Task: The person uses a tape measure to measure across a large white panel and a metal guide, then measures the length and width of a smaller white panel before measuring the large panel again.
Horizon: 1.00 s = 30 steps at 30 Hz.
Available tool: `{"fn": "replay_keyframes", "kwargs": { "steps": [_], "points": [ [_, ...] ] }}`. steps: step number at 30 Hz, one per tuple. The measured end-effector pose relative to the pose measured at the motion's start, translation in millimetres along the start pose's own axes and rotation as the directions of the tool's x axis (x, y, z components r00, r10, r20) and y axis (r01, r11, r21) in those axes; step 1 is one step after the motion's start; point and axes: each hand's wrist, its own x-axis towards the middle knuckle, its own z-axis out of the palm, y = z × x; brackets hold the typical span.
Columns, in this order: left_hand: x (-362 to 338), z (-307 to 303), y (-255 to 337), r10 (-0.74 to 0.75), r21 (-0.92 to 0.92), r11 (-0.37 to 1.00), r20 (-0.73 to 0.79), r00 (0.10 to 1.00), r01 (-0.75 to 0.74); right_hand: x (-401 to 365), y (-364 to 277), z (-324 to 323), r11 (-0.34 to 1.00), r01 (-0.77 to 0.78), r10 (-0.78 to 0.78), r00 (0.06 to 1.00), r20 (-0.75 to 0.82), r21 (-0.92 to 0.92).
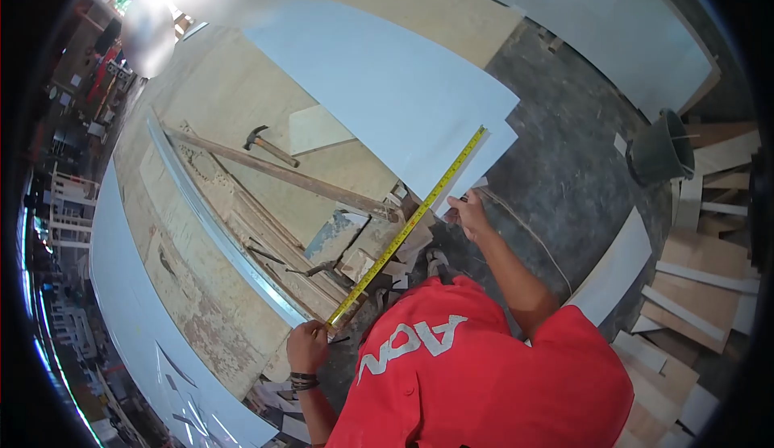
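A yellow tape measure (pixel 415 218) stretches diagonally from my left hand (pixel 308 347) up across the white sheet (pixel 379 77). My left hand, with dark bands at its wrist, is closed around the tape's near end, beside the end of a long metal strip (pixel 230 242). My right hand (pixel 470 214) pinches the sheet's near corner, thumb and fingers at its edge, just right of the tape. Below the tape lie wood offcuts (pixel 359 264) and a dark tool (pixel 318 269).
A claw hammer (pixel 271 145) and a long wooden bar (pixel 282 174) lie on the worn wooden board (pixel 214 311) to the left. At right, a dark bucket (pixel 663 150) stands on the grey floor (pixel 564 125) near stacked wood offcuts (pixel 701 279). Another pale panel (pixel 597 29) lies behind.
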Motion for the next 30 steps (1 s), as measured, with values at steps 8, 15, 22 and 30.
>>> {"fn": "replay_keyframes", "kwargs": {
  "steps": [8, 15, 22, 30],
  "points": [
    [14.7, 4.5, 8.1, 0.122, 0.039, 0.992, -0.048, 0.991, -0.12, -2.6, -2.2, -5.3, 1.0, -0.013, 0.013, 1.0, 0.023, 0.012],
    [30.6, 10.3, 36.7, 0.12, 0.104, 0.988, -0.017, 0.993, -0.118, -10.5, 4.7, -20.9, 0.999, 0.021, -0.02, 0.999, 0.027, -0.047],
    [51.6, 22.2, 60.1, 0.193, 0.105, 0.976, 0.009, 0.981, -0.193, -23.2, 0.9, -27.5, 0.996, 0.008, -0.009, 1.0, -0.009, -0.094],
    [53.9, 9.7, 101.6, 0.161, 0.181, 0.969, 0.052, 0.986, -0.168, -21.8, 4.8, -29.9, 0.997, 0.013, -0.013, 1.0, -0.004, -0.082]
  ]
}}
